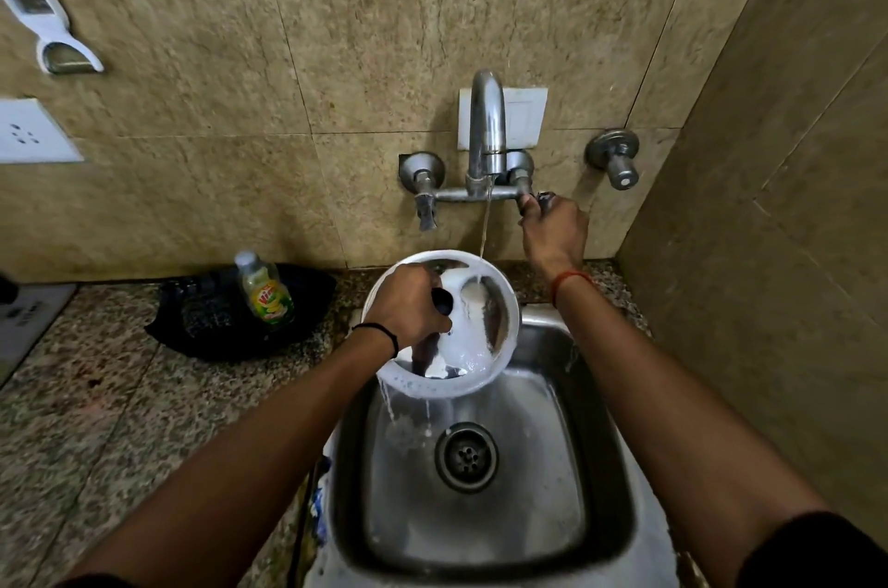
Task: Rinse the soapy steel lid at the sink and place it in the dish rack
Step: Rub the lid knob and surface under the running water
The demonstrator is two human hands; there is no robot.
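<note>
While a thin stream falls from the tap [486, 126] onto the lid [473, 323], we hold the lid over the back of the sink [605, 515] with our left hand [408, 308], which is closed around the dark knob in its middle. The lid is tilted, foam covers much of its face and rim, and soapy water drips from its lower edge into the basin. Our right hand [552, 231] is up at the right tap handle, fingers wrapped on it; we judge that it is setting the flow. So we think the rinsing is only at its beginning: much soap is on the lid, the stream is weak, and the whole surface needs water before it is clean. The placing is all left to do, and we cannot see any dish rack in this view, so we cannot say where the lid must go. The sink is a small steel one with an open drain [466, 455], set in a speckled stone counter. On the counter at the left stands a soap bottle [266, 289] in a black tray [211, 323]. The walls are beige stone tiles, with a white socket and a white hanging tool at the far left.
</note>
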